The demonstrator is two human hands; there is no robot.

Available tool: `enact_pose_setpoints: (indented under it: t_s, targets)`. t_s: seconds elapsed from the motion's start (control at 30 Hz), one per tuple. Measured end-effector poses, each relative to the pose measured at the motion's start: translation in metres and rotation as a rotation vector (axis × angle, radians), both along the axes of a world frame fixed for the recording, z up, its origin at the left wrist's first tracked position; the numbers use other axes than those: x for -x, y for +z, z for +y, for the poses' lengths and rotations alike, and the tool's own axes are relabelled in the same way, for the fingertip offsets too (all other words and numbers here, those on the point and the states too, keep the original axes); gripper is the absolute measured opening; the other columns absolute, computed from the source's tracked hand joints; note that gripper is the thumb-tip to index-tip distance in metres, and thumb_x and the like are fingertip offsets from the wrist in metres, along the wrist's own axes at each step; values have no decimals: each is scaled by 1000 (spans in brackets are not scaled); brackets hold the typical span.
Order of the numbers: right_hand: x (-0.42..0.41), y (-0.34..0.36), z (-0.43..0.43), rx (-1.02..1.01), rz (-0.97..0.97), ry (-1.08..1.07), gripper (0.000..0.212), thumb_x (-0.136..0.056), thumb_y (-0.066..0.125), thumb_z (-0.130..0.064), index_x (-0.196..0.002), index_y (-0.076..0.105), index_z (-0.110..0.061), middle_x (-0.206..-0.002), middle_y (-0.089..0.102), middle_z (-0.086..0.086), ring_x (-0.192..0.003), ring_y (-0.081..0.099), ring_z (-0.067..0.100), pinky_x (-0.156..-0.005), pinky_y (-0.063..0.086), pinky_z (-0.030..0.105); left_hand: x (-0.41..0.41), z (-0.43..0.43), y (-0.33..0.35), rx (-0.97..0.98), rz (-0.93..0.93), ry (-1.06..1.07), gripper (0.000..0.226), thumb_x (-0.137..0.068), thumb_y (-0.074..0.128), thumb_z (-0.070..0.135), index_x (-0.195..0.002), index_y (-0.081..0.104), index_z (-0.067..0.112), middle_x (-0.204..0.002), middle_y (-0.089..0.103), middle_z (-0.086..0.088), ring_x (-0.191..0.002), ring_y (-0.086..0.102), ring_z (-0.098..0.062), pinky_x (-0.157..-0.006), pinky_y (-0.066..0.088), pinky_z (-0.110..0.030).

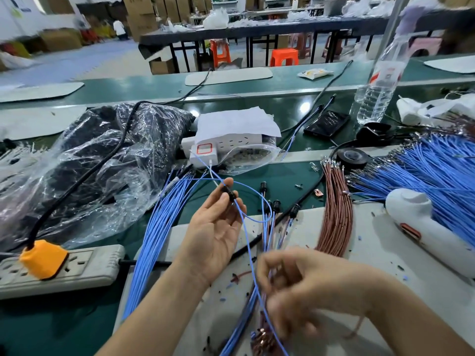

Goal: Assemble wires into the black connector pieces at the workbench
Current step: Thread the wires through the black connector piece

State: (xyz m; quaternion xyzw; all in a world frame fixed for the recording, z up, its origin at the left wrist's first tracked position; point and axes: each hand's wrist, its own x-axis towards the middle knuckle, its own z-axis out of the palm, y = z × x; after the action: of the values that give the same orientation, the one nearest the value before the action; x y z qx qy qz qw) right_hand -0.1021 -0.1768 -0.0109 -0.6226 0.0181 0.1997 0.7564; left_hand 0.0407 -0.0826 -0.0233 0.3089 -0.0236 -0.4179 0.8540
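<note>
My left hand [214,227] is raised palm up and pinches a small black connector piece [229,191] between thumb and fingertips. A blue wire [248,242] runs from that connector down toward my right hand [290,286]. My right hand is blurred and its curled fingers grip a bunch of blue and brown wires [259,312] low over the white mat [359,258]. Several finished black connectors [276,205] with wires lie on the bench just beyond. A bundle of blue wires [154,227] lies to the left of my left hand.
A brown wire bundle [336,209] and a big fan of blue wires [437,165] lie at right, beside a white tool [421,224]. A power strip with an orange plug [43,258] sits at left, plastic bags [90,160] behind it. A water bottle [380,80], phone [327,123] and tape roll [352,156] stand farther back.
</note>
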Motion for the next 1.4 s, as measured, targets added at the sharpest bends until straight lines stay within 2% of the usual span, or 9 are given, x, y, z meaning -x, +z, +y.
enact_pose_setpoints:
  t_s: [0.13,0.3,0.53,0.7,0.83,0.97,1.07,1.17,1.4]
  targets:
    - [-9,-10,2,17,-98,-546,30,-75,71,-27,-85,49,-10,-59,65,12,-34,46,11,-33,35,15,10,2,-1,-1,-211,-98,26,-73,58,5,-97,68,7,-77,67,-6,-68,63,-13,-72,56,-19]
    - [-11,-12,1,239,-305,-742,31,-72,65,-34,-81,63,-4,-52,58,7,-36,40,13,-36,31,15,15,4,-3,-14,-504,-107,21,-78,59,2,-95,70,9,-79,66,-5,-71,62,-12,-74,52,-19]
    - [-10,-9,3,226,-310,-693,14,-81,65,-16,-69,65,-10,-49,55,4,-38,41,13,-37,32,15,12,5,-2,-45,-585,-104,17,-77,68,4,-89,76,14,-82,68,-5,-73,64,-12,-72,52,-19]
    - [-3,-3,-3,301,-151,-358,25,-88,65,-8,-65,65,-17,-49,58,-1,-36,43,9,-37,33,14,3,1,0,21,-320,62,38,-73,57,4,-110,63,8,-81,64,-8,-71,64,-11,-70,55,-19]
    - [0,1,-3,346,-57,-144,21,-87,64,-17,-67,68,-23,-54,61,-6,-39,48,5,-40,32,12,-15,2,-2,16,-165,261,26,-87,48,-2,-107,61,9,-84,62,-7,-70,64,-12,-71,56,-19]
    - [-2,-2,-1,307,-40,-320,20,-90,63,-10,-72,65,-18,-50,58,-8,-39,49,3,-38,33,11,-11,6,-4,-158,-729,416,21,-91,51,2,-103,62,15,-84,68,8,-78,65,-7,-75,52,-17]
    - [-8,-7,0,318,-182,-612,10,-80,72,-17,-76,66,-10,-54,58,-6,-41,49,10,-40,36,17,7,9,-11,-247,-1289,377,20,-90,60,9,-104,61,23,-94,67,10,-83,66,-12,-77,52,-24]
    - [-9,-9,-2,331,-351,-775,18,-69,73,-27,-74,64,-13,-53,57,-4,-41,50,12,-40,39,21,23,8,-13,-221,-1628,330,24,-90,56,13,-112,60,22,-102,59,13,-92,61,-7,-81,48,-20]
    - [-12,-19,0,397,-535,-895,16,-79,70,-2,-75,63,-16,-54,62,0,-45,59,13,-50,49,20,24,9,-11,-269,-1676,395,28,-85,62,16,-112,58,23,-103,61,15,-97,56,-1,-86,40,-12]
